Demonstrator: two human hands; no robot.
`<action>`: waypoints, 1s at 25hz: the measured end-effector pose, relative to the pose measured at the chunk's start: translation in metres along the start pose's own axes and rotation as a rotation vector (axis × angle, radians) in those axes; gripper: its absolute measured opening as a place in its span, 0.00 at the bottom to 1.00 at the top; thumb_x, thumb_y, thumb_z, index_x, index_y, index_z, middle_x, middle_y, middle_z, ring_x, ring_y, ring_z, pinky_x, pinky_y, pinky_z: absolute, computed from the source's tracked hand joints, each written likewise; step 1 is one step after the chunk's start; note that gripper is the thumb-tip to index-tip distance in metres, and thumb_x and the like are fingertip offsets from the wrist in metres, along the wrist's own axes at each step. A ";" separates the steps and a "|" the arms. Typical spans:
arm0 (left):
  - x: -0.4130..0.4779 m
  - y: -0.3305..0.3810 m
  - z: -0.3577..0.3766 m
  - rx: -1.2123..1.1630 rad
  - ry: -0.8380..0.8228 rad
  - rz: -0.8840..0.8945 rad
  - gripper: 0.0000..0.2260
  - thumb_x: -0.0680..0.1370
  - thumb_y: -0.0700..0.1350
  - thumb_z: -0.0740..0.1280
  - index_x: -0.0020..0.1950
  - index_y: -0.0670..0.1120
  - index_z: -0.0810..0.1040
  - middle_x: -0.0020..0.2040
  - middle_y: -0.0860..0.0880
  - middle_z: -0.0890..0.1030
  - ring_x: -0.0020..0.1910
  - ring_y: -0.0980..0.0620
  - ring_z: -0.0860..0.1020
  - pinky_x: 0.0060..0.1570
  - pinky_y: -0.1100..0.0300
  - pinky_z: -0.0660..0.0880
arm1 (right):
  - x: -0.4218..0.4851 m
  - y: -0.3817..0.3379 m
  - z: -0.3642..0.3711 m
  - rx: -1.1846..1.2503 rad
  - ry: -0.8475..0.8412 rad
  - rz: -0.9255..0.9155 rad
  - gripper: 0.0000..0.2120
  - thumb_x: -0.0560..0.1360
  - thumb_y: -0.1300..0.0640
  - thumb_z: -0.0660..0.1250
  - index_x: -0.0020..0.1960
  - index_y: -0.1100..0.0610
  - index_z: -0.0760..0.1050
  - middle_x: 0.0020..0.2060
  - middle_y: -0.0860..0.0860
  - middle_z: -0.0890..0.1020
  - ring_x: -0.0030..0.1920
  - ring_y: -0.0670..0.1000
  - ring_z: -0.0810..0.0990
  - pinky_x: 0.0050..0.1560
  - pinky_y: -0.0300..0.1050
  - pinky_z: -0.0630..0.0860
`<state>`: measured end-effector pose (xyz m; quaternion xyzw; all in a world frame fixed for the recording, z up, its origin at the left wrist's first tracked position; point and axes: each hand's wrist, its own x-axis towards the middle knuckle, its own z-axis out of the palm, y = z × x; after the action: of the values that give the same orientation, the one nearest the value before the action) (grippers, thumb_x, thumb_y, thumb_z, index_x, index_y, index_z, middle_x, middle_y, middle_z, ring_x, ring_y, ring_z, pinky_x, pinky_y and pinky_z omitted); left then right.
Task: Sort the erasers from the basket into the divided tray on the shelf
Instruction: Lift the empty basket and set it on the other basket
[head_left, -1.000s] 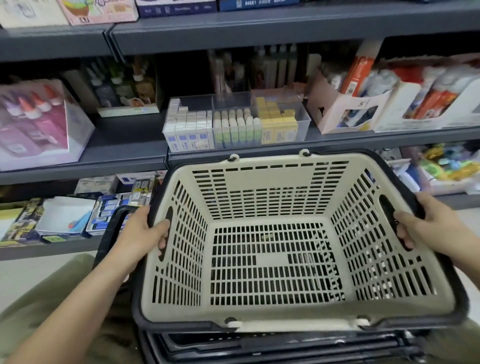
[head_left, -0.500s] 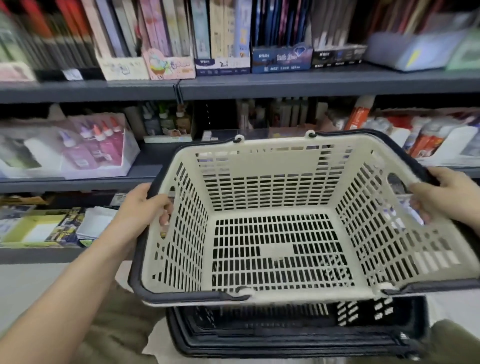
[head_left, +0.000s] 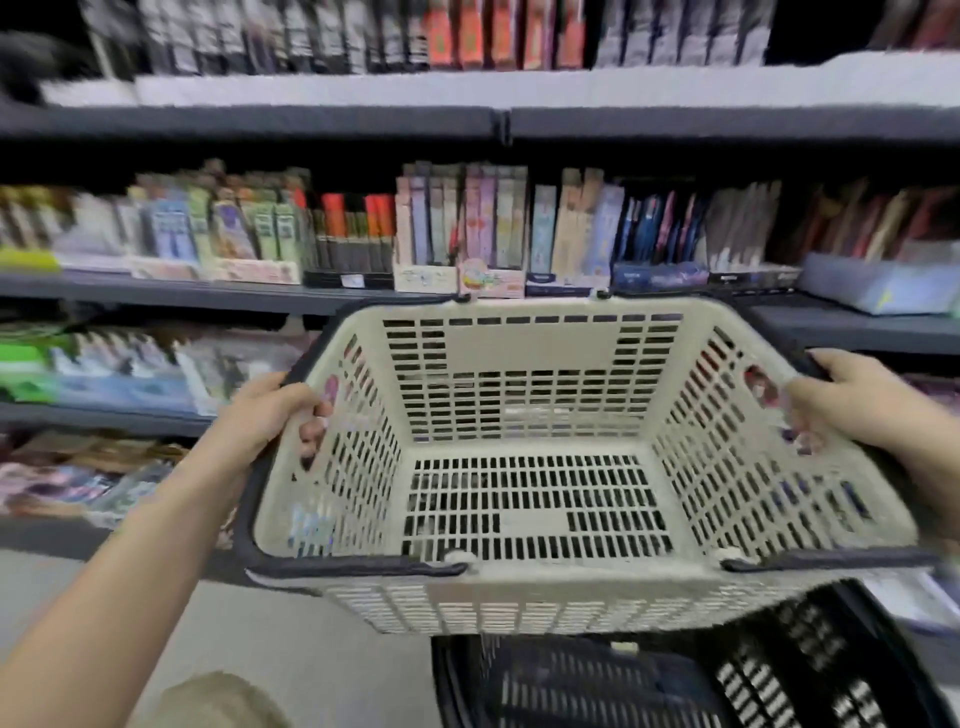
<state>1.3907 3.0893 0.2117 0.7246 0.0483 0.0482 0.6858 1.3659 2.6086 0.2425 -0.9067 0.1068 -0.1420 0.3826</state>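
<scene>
At centre left I see the left hand (head_left: 270, 415), its grip clamped over the dark left rim of the cream basket (head_left: 530, 343), with fingertips showing inside the slotted wall. The basket fills the middle of the frame, held in the air in front of blurred grey shelves (head_left: 249, 122) of packaged goods, with its open top tipped toward me. At the right edge the right hand (head_left: 852, 400) has its grip clamped on the right rim, and a black basket (head_left: 649, 686) lies below at lower right.
</scene>
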 end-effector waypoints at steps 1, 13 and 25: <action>0.002 0.001 -0.019 0.013 0.025 0.003 0.09 0.76 0.33 0.57 0.36 0.36 0.69 0.18 0.45 0.66 0.15 0.50 0.64 0.19 0.67 0.64 | -0.002 -0.017 0.017 -0.009 -0.035 -0.022 0.05 0.75 0.67 0.60 0.42 0.64 0.73 0.23 0.56 0.76 0.20 0.54 0.72 0.21 0.41 0.71; 0.019 -0.040 -0.257 0.189 0.385 -0.015 0.02 0.74 0.33 0.62 0.41 0.37 0.73 0.20 0.47 0.73 0.17 0.51 0.71 0.17 0.66 0.68 | 0.019 -0.187 0.229 0.141 -0.288 -0.192 0.11 0.74 0.63 0.57 0.55 0.64 0.68 0.26 0.55 0.78 0.19 0.50 0.74 0.26 0.43 0.74; -0.010 -0.186 -0.367 0.068 0.635 -0.225 0.09 0.70 0.33 0.65 0.41 0.48 0.71 0.31 0.46 0.72 0.19 0.55 0.68 0.21 0.66 0.67 | 0.003 -0.280 0.383 0.043 -0.452 -0.361 0.13 0.77 0.56 0.59 0.58 0.62 0.68 0.31 0.54 0.79 0.20 0.48 0.74 0.29 0.46 0.76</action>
<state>1.3297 3.4609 0.0463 0.6862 0.3406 0.1939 0.6128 1.5220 3.0537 0.1902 -0.9113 -0.1473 -0.0041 0.3844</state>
